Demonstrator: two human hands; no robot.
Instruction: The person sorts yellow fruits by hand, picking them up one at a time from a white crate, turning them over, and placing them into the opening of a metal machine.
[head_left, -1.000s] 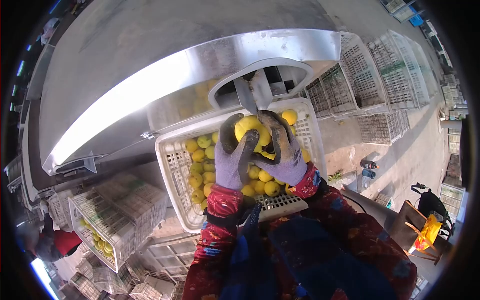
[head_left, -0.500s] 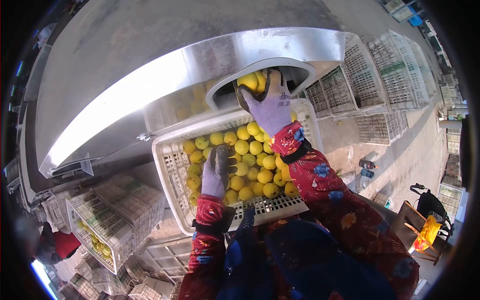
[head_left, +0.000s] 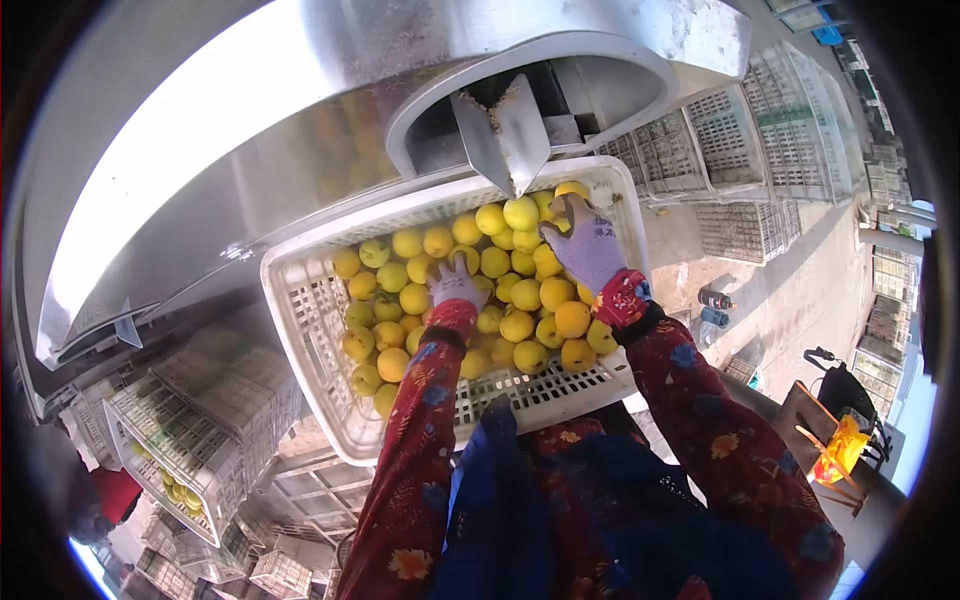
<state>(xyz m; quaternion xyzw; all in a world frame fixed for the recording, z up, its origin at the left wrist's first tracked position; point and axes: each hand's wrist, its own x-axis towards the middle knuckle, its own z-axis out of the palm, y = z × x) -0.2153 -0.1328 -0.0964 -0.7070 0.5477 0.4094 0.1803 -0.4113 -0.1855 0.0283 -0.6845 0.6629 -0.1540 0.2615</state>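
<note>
A white plastic crate full of round yellow fruit, some greenish, lies in front of me. My left hand, in a light purple glove, rests on the fruit left of the crate's middle with its fingers spread. My right hand, gloved alike, is at the crate's far right corner. Its thumb and fingers are apart and touch the fruit there; a yellow fruit shows just past its fingertips. Above the crate's far edge, a metal chute opening holds a bent metal flap.
A shiny metal machine borders the crate's far side. Stacked crates stand at right, and crates with some fruit at lower left. A dark bottle and a chair with a yellow bag are at right.
My right hand has come down from the chute opening, where it held yellow fruit, into the crate's far right. The flap now shows. My left hand has reached farther over the fruit.
</note>
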